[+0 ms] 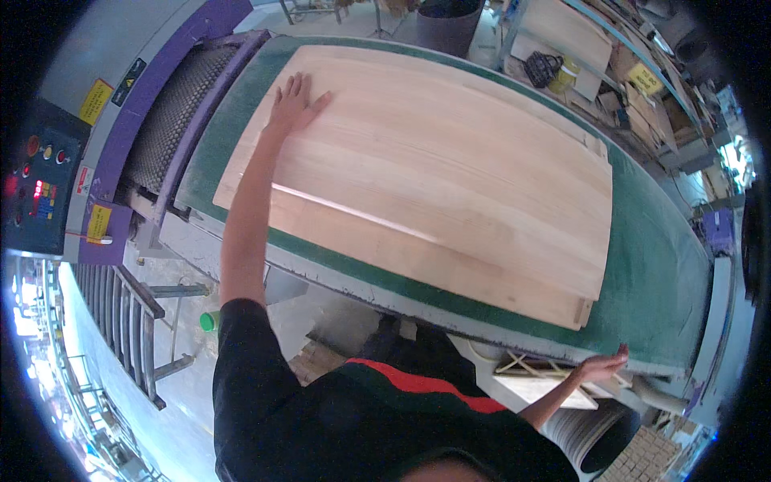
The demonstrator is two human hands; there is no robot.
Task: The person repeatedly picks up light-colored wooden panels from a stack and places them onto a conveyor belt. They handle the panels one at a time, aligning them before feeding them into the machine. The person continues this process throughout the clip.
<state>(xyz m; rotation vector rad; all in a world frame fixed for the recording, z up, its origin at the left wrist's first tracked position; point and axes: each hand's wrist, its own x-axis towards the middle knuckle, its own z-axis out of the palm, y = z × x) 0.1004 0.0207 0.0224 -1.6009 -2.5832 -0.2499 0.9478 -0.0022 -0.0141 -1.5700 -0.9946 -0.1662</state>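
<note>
A large pale wooden panel [434, 145] lies flat on a green conveyor belt [650, 257]. Another pale board [361, 245] shows along its near side; whether it lies under or beside the panel I cannot tell. My left hand [295, 106] rests palm down on the panel's far left part, its fingers spread and holding nothing. At the belt's near right edge is my right hand [602, 367], apart from the wood, with its fingers stretched out and upturned; nothing shows in it.
A machine with a purple frame [136, 136] and a control panel [42, 189] stands at the left end. Beyond the belt, a rack [634, 48] holds wood pieces, near a dark bin [447, 28]. A slatted metal stand [136, 321] is lower left, a ribbed duct [578, 434] lower right.
</note>
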